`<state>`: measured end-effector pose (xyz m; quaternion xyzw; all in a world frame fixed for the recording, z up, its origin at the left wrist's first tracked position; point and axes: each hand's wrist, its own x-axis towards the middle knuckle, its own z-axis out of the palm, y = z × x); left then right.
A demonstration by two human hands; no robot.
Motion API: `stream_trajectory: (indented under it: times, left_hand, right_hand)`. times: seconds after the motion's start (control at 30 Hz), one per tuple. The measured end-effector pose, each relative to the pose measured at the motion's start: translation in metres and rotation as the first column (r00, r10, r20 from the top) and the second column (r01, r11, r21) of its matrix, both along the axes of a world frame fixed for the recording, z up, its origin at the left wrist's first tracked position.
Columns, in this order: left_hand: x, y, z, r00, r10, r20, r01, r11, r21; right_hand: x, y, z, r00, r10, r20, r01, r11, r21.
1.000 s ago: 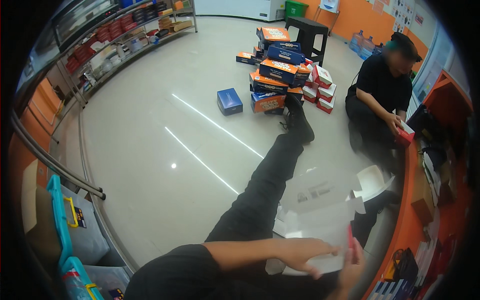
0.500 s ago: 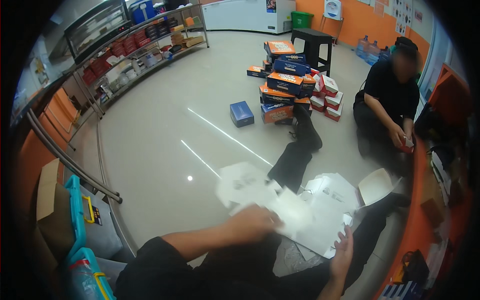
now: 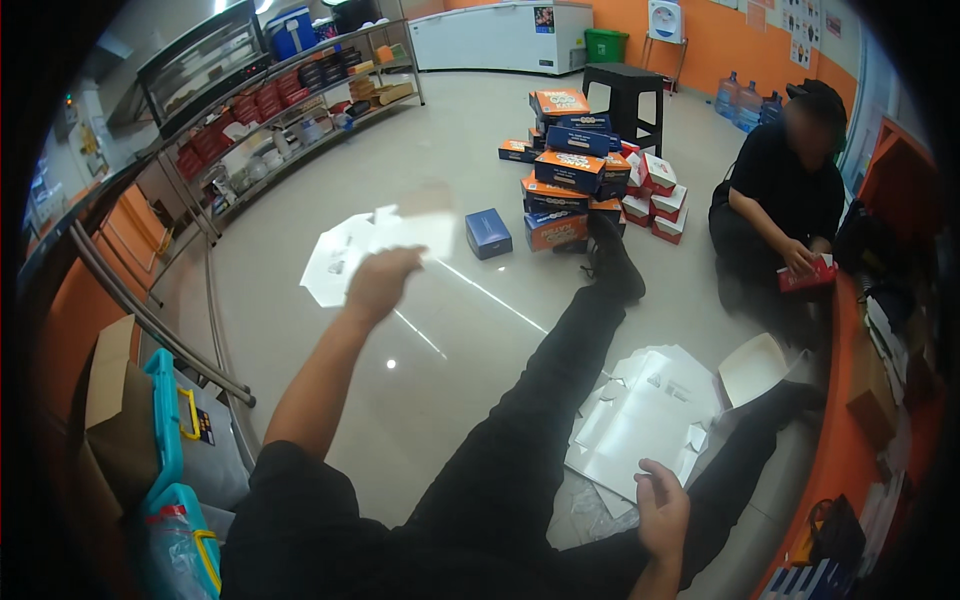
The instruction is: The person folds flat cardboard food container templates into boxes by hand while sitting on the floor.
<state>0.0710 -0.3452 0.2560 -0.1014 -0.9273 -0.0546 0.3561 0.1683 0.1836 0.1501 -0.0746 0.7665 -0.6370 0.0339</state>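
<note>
Our left hand (image 3: 384,284) reaches out left of the frame's centre, fingers bent around the near edge of a flat white carton (image 3: 335,258); the back of the hand hides how firmly we have it. The carton stretches from left of that hand to its upper right, its long side seeming to slant the same way, with its right end blurred over the floor (image 3: 270,345).

Our right hand (image 3: 664,512), at the lower right, is half open with loosely curled fingers, and we see nothing in it. A stack of flat white cartons (image 3: 635,415) lies just above and to the left of it, so this hand is much the nearer one. Whether our fingertips touch the stack's lower corner, we cannot tell.

The blue box (image 3: 489,235) sits to the right of the held carton, apart from it, near the upper middle of the frame.
</note>
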Motion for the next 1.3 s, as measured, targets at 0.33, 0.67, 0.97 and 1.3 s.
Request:
stream_trajectory:
  times: [0.33, 0.67, 0.97, 1.3]
  left_hand:
    - [0.119, 0.207, -0.088, 0.472, -0.527, 0.707, 0.249, 0.849, 0.466]
    - [0.11, 0.183, -0.098, -0.104, -0.678, 0.728, -0.017, 0.733, 0.68]
    - [0.131, 0.185, -0.111, -0.058, -0.814, 0.578, -0.098, 0.581, 0.808]
    - [0.13, 0.19, -0.111, 0.066, -0.863, 0.502, -0.445, 0.424, 0.789]
  right_hand:
    - [0.004, -0.027, 0.006, 0.885, 0.33, -0.328, -0.157, 0.876, 0.456]
    - [0.023, -0.049, -0.011, 0.802, 0.394, -0.449, -0.085, 0.819, 0.568]
    - [0.027, -0.047, -0.006, 0.708, 0.628, -0.323, -0.373, 0.72, 0.585]
    - [0.028, -0.041, -0.01, 0.796, 0.397, -0.457, -0.336, 0.918, 0.211]
